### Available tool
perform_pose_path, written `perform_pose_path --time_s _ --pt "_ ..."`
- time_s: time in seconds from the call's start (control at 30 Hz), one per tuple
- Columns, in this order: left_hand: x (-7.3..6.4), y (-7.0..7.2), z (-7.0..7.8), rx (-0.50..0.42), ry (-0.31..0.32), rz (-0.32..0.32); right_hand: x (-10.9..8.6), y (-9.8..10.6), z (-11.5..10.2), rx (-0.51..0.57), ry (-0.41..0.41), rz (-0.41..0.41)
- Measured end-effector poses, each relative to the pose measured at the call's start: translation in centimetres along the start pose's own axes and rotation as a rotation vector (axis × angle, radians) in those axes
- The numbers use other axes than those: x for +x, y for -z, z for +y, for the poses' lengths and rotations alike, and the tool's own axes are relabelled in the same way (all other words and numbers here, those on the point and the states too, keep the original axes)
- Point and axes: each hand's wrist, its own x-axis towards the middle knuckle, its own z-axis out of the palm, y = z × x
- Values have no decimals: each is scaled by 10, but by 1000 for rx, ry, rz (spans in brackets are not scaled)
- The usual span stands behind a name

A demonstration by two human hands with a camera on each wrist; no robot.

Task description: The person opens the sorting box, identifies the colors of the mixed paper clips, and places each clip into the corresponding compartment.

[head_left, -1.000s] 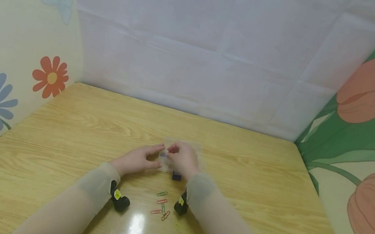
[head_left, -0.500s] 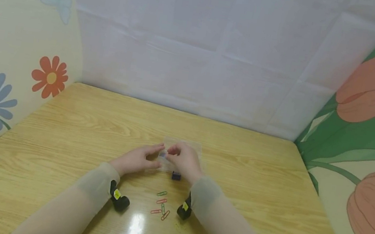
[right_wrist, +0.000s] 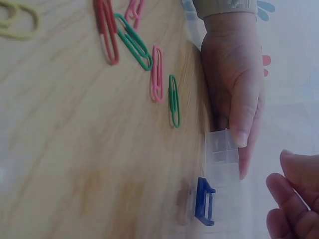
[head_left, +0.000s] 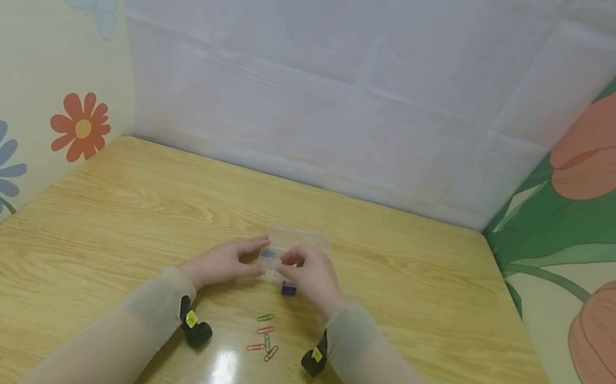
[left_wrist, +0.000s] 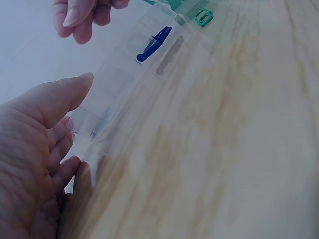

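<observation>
A clear plastic compartment box (head_left: 271, 275) lies in the middle of the table, its blue latch (right_wrist: 202, 201) at the front. Something small and blue (head_left: 269, 255) shows in its left end. My left hand (head_left: 224, 263) holds that end, thumb at the front and fingers toward the back; in the left wrist view the thumb (left_wrist: 75, 92) reaches over the box edge. My right hand (head_left: 311, 274) hovers over the box's middle with thumb and fingers bent and a gap between them. Nothing shows between its fingertips in the right wrist view.
Several paper clips lie on the table nearer the body: a green one (right_wrist: 174, 101), a pink one (right_wrist: 157, 73), a red one (right_wrist: 106, 32) and a yellow one (right_wrist: 17, 20) among them. A white cloth (head_left: 325, 86) hangs behind the table, with flowered panels on both sides.
My right hand has drawn back to the right from the box's left end, its thumb and fingers now farther apart. More of the blue spot shows. The left hand stays in place.
</observation>
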Motion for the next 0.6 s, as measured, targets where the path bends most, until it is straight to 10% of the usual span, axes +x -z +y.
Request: perform_pose_path --time_s 0.6 --pt "1 -1 -2 14 1 8 -40 10 13 30 -3 -36"
